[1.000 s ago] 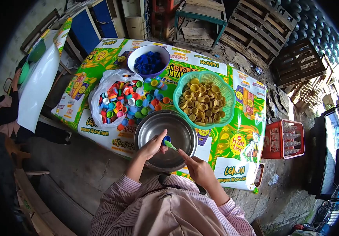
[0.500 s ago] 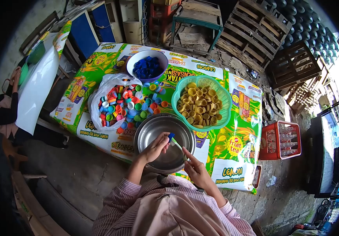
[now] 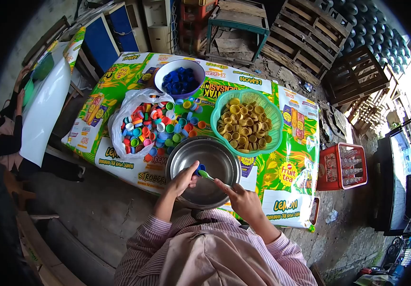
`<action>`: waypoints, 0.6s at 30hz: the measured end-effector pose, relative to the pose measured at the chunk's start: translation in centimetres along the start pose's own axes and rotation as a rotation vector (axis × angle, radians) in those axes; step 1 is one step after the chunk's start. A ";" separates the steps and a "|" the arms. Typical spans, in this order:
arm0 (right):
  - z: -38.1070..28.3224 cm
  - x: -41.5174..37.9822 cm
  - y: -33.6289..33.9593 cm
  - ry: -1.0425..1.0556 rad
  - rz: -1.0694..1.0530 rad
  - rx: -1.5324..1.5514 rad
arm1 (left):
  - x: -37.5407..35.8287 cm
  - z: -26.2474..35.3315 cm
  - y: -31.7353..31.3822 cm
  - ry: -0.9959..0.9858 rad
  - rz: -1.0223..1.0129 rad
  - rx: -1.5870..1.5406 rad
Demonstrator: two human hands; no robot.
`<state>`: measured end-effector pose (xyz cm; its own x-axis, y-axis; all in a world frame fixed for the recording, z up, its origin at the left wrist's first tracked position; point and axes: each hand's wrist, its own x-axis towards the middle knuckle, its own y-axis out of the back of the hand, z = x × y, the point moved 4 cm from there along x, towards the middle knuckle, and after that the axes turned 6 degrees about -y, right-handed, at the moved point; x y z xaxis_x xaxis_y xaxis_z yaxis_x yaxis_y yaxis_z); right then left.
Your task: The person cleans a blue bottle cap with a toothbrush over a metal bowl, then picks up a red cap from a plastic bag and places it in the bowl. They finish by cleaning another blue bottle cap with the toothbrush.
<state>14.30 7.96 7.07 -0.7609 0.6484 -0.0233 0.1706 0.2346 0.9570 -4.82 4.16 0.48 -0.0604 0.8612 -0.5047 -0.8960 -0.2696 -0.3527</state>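
Note:
My left hand [image 3: 185, 181] is closed on a blue bottle cap [image 3: 201, 168] above the steel bowl [image 3: 171, 167]. Its open side faces right. My right hand [image 3: 241, 198] grips a toothbrush [image 3: 208, 177] with a pale green handle, its head at the cap's mouth; the bristles are too small to make out. Beyond the bowl to the left, a white plastic bag [image 3: 119, 125] holds mixed coloured caps [image 3: 144, 125], some spilling onto the table. A teal basket [image 3: 278, 119] of yellow caps [image 3: 244, 125] stands at the right, and a white bowl [image 3: 159, 74] of blue caps [image 3: 179, 81] at the back.
A printed green and white sheet covers the table [image 3: 286, 209]. A red crate [image 3: 327, 167] of bottles stands right of it. Wooden pallets [image 3: 305, 38] and a green-framed table [image 3: 238, 24] are behind. At the far left, another person's arm [image 3: 18, 90] reaches toward a green container.
The toothbrush head has moved down and left to the cap's mouth. The cap has turned and dropped slightly, and my right hand has shifted a little to the right.

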 end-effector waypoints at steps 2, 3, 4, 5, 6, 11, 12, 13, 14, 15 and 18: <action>0.4 0.3 0.1 0.015 0.020 -0.018 | 0.0 -0.1 0.2 0.038 -0.006 0.019; 0.5 0.5 0.3 0.030 0.018 -0.052 | -0.2 -0.2 0.0 0.086 -0.051 0.023; 0.5 0.7 0.5 0.045 0.016 -0.085 | -0.3 -0.2 -0.2 0.134 -0.097 0.028; 0.4 0.8 0.8 0.052 0.012 -0.096 | -0.3 -0.1 -0.4 0.183 -0.114 0.040; 0.4 0.9 1.1 0.051 0.011 -0.096 | -0.2 0.0 -0.2 0.184 -0.115 0.040; 1.5 0.9 2.9 -0.055 0.181 0.115 | -0.1 -0.1 -0.4 0.248 -0.316 -0.181; 1.5 0.9 2.8 -0.054 0.179 0.111 | -0.1 -0.2 -0.4 0.247 -0.318 -0.184; 1.4 0.7 2.7 -0.046 0.209 0.224 | -0.1 -0.4 -0.4 0.236 -0.321 -0.212; 1.2 0.5 2.7 -0.037 0.239 0.337 | 0.0 -0.4 -0.5 0.224 -0.325 -0.238; 0.9 0.3 2.4 -0.054 0.193 0.322 | 0.1 -0.5 -0.6 0.224 -0.327 -0.239; -0.3 0.0 1.4 0.015 0.116 0.247 | 0.3 -0.6 -0.8 0.195 -0.303 -0.211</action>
<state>14.40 8.06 8.45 -0.7360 0.6712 0.0885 0.4037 0.3301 0.8533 -3.92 4.37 0.14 0.2945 0.8226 -0.4864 -0.7498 -0.1167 -0.6513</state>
